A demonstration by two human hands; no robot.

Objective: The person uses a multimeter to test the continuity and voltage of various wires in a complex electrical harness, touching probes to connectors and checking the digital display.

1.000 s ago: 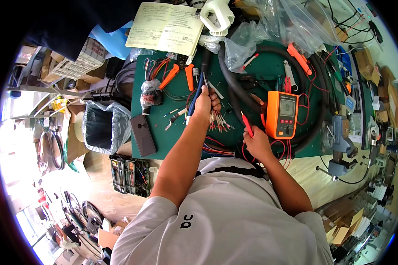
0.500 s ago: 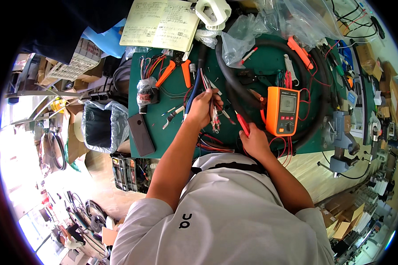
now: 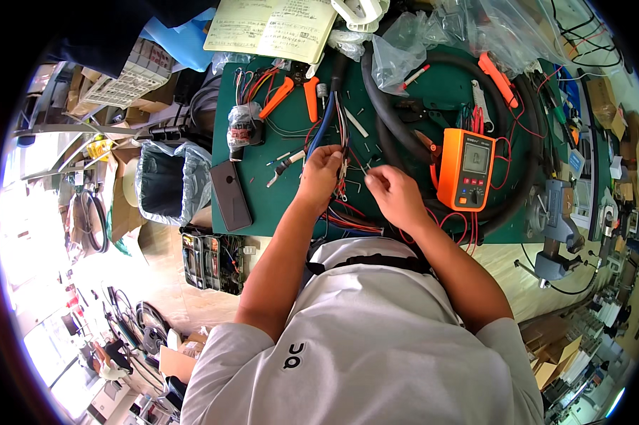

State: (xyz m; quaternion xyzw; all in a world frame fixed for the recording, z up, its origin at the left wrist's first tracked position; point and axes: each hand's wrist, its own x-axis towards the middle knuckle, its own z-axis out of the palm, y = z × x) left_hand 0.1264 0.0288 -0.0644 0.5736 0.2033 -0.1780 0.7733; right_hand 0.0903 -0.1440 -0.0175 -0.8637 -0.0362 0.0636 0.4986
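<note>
My left hand (image 3: 319, 177) is closed around a bundle of thin wires (image 3: 342, 131) that fan out of a thick black cable at the top of the green mat. Their stripped or lugged ends hang below its fingers. Close beside it on the right, my right hand (image 3: 399, 197) pinches the end of one thin dark wire (image 3: 356, 154). Red test leads (image 3: 438, 221) pass by that wrist to an orange multimeter (image 3: 468, 177), which lies to the right with its display lit. The red probe is not visible now.
Orange-handled pliers (image 3: 277, 98), a wrapped dark cylinder (image 3: 245, 131) and a black phone (image 3: 230, 197) lie left on the green mat (image 3: 263, 188). Thick black cable (image 3: 383, 92) coils on the right. An open notebook (image 3: 273, 28) and plastic bags (image 3: 440, 35) lie behind. A vise (image 3: 557, 219) stands far right.
My right hand has moved up and left toward the wires; the red probe it held is out of sight, and it now pinches a wire. The left hand still grips the bundle.
</note>
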